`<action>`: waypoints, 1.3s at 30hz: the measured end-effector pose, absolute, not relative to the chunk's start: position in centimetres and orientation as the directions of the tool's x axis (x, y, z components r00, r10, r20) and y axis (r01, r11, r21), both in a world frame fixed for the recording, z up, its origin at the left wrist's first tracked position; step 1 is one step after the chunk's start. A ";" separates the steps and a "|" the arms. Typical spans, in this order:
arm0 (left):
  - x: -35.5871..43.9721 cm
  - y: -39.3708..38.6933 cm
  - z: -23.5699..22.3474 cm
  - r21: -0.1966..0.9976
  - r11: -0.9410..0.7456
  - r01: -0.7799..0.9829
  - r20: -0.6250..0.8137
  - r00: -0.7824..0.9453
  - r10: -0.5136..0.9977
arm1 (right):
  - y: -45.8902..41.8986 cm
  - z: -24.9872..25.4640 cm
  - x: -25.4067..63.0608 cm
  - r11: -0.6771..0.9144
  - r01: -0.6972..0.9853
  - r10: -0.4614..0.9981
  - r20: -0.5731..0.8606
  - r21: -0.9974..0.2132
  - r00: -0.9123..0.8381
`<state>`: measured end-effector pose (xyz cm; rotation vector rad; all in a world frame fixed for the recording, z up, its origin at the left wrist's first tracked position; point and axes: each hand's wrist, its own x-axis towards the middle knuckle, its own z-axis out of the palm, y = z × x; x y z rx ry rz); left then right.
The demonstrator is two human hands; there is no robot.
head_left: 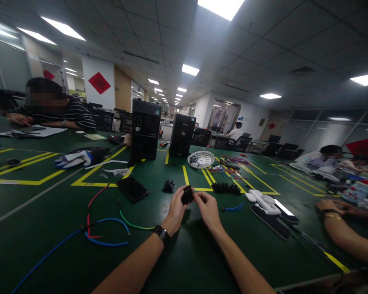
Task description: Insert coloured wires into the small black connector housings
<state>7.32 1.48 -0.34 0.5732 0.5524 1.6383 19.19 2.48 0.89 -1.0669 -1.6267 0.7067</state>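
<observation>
Both my hands are raised over the green table (184, 261). My left hand (176, 208), with a black watch on its wrist, grips a small black plastic part (187, 194) between thumb and fingers. My right hand (206, 205) is closed in a pinch against the right side of the same part. A second small black part (168, 186) lies on the table just beyond my left hand. A row of several black parts (226, 188) lies beyond my right hand.
Red, blue and green wires (106, 228) curl at the left. A black phone (132, 188), two black boxes (145, 129), a white fan grille (201, 159), gloves (75, 159) and a white device (263, 201) lie around. Another person's arm (346, 228) rests at right. People sit at the far left and right.
</observation>
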 end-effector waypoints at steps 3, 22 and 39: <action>7.4 1.3 -0.3 0.642 -0.134 -0.755 0.065 -0.120 0.991 | 2.5 0.6 19.2 0.429 0.292 0.901 0.429 -0.855 -0.066; 8.2 -0.1 -0.3 0.826 -0.352 -0.440 0.289 -0.206 0.935 | 1.6 1.6 18.9 0.059 0.035 0.989 0.054 -0.998 -0.139; 6.5 -0.3 1.6 0.888 -0.383 -0.256 0.320 -0.253 0.913 | -0.1 5.0 19.5 0.474 0.317 0.875 0.397 -0.822 -0.279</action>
